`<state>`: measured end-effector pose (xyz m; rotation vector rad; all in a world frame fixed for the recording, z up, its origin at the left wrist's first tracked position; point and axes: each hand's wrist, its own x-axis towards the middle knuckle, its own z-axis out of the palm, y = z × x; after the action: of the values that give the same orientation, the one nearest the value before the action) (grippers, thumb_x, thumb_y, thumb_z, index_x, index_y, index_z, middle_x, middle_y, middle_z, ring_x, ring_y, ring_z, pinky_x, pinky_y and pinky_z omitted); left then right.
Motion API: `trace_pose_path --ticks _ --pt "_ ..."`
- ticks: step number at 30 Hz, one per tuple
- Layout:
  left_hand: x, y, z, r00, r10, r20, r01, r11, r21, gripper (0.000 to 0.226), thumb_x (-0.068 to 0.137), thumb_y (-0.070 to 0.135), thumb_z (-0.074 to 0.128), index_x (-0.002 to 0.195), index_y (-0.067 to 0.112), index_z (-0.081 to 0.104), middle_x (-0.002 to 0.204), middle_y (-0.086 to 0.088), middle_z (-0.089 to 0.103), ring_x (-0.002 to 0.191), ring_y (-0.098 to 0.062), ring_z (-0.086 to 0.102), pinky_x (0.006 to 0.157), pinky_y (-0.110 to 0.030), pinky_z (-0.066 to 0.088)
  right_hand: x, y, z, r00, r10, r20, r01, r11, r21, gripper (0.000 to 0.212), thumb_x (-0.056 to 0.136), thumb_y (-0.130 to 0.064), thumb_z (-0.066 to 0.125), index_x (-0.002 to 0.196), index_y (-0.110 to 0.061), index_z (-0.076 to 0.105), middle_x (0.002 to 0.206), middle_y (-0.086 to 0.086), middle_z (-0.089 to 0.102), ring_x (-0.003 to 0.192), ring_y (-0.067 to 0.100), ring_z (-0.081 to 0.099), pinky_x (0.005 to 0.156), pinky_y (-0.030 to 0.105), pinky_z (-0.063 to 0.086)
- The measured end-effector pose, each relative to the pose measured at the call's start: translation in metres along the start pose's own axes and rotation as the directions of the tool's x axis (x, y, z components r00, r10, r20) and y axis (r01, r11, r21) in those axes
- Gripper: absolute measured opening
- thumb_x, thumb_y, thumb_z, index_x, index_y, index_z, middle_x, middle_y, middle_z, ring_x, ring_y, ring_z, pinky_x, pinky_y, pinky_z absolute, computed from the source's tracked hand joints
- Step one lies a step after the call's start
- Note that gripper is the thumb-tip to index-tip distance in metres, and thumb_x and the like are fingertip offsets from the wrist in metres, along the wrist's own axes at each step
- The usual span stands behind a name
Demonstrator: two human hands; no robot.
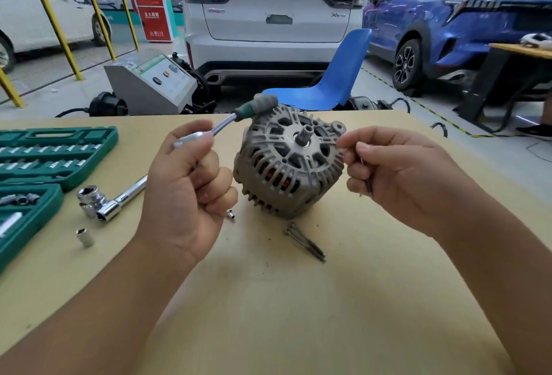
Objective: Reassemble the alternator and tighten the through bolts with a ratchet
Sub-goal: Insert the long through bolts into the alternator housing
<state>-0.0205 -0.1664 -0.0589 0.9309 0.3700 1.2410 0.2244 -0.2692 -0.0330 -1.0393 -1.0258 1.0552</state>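
A: Head view. Where does the alternator (288, 162) sit?

B: On the tan worktop (268, 300), about centre, tilted, its ribbed grey face and shaft stub turned up toward the camera. Copper windings show through the slots.

A: Left hand (191, 192)?

B: Raised just left of the housing, fingers (219, 179) clenched round the metal shank of a ratchet (227, 122). Its green and grey handle points up and away, ending above the top edge of the alternator.

A: Right hand (397, 174)?

B: Just right of the housing, fingertips curled and pinching a thin dark rod, probably a through bolt (368, 179); most of it is hidden in the palm, so I can't be sure. The forefinger tip is at the rim near the mounting ear.

A: Loose parts?

B: Spare through bolts (307, 242), lying together on the worktop just in front of the alternator. A small socket (230, 213) lies below the left hand. A larger chrome breaker bar (112, 203) with a big socket on its head lies further left, its handle running behind the left wrist. One loose socket (85, 237) stands in front of it.

A: Tool storage?

B: A green socket case (44, 162), open, at the left edge of the worktop, rows of sockets inside.

A: Background?

B: A blue chair (325, 82) beyond the far edge, a white car (271, 13) behind it, a blue car (466, 16) at right.
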Motion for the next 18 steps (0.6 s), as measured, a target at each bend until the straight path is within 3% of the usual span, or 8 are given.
trace_pose_path --ticks 2,4,6,8,10,11,13,18 --pt "-0.005 -0.006 0.004 0.976 0.22 0.002 -0.213 0.946 0.245 0.028 0.084 0.004 0.066 0.1 0.026 0.06 0.056 0.001 0.028 0.045 -0.015 0.023 0.045 -0.024 0.027 0.001 0.005 0.002 0.995 -0.034 -0.092 0.029 0.998 -0.057 0.027 0.099 0.002 0.052 0.098 -0.007 0.078 0.083 0.011 0.069 0.063 0.015 0.057 0.063 0.03 0.052" --pt "-0.012 -0.016 0.007 0.898 0.422 0.125 -0.421 0.741 0.522 0.043 0.081 0.002 0.074 0.11 0.027 0.055 0.067 -0.004 0.032 0.053 -0.021 0.031 0.049 -0.035 0.032 0.001 0.011 0.007 0.974 -0.153 -0.167 0.11 0.964 -0.243 0.015 0.095 -0.003 0.065 0.099 -0.012 0.076 0.087 0.01 0.076 0.065 0.011 0.062 0.063 0.022 0.051" --pt "-0.017 -0.027 0.009 0.837 0.472 0.276 -0.521 0.534 0.666 0.058 0.076 0.012 0.083 0.119 0.031 0.049 0.076 0.003 0.035 0.063 -0.021 0.037 0.055 -0.038 0.037 0.001 0.015 0.013 0.948 -0.257 -0.189 0.186 0.927 -0.325 0.012 0.084 -0.008 0.078 0.091 -0.018 0.076 0.084 0.015 0.077 0.063 0.012 0.064 0.057 0.018 0.048" --pt "-0.018 -0.034 0.011 0.795 0.477 0.375 -0.559 0.337 0.758 0.067 0.07 0.027 0.09 0.123 0.03 0.05 0.083 0.011 0.038 0.072 -0.01 0.044 0.065 -0.019 0.038 0.0 0.017 0.016 0.932 -0.322 -0.169 0.262 0.917 -0.303 0.011 0.078 -0.009 0.08 0.082 -0.019 0.076 0.081 0.025 0.072 0.057 0.02 0.061 0.054 0.025 0.049" --pt "-0.013 -0.038 0.014 0.774 0.457 0.438 -0.57 0.202 0.796 0.072 0.064 0.036 0.094 0.124 0.02 0.058 0.097 0.008 0.046 0.086 0.003 0.048 0.076 -0.006 0.038 -0.002 0.016 0.016 0.908 -0.404 -0.11 0.351 0.877 -0.328 0.016 0.08 0.0 0.079 0.082 -0.013 0.071 0.074 0.022 0.071 0.057 0.025 0.067 0.056 0.03 0.055" --pt "-0.01 -0.038 0.014 0.777 0.436 0.455 -0.571 0.181 0.801 0.073 0.061 0.037 0.097 0.122 0.017 0.063 0.106 0.002 0.051 0.094 0.003 0.05 0.083 -0.006 0.04 -0.002 0.015 0.016 0.896 -0.436 -0.08 0.382 0.851 -0.36 0.018 0.082 0.005 0.078 0.083 -0.01 0.068 0.073 0.018 0.072 0.059 0.026 0.071 0.058 0.032 0.058" --pt "-0.002 -0.038 0.013 0.781 0.399 0.48 -0.578 0.171 0.798 0.067 0.058 0.037 0.101 0.114 0.016 0.071 0.119 -0.009 0.057 0.108 -0.012 0.056 0.094 -0.016 0.047 -0.002 0.014 0.017 0.881 -0.472 -0.036 0.421 0.815 -0.399 0.019 0.082 0.009 0.075 0.083 -0.007 0.065 0.075 0.019 0.072 0.063 0.028 0.074 0.06 0.035 0.061" --pt "0.01 -0.037 0.003 0.776 0.382 0.502 -0.599 0.2 0.775 0.056 0.061 0.048 0.093 0.104 0.016 0.075 0.118 -0.004 0.057 0.108 -0.015 0.06 0.093 -0.027 0.055 -0.001 0.014 0.015 0.859 -0.513 -0.01 0.457 0.775 -0.436 0.019 0.081 0.009 0.074 0.081 -0.006 0.062 0.077 0.025 0.07 0.063 0.027 0.075 0.06 0.036 0.062"
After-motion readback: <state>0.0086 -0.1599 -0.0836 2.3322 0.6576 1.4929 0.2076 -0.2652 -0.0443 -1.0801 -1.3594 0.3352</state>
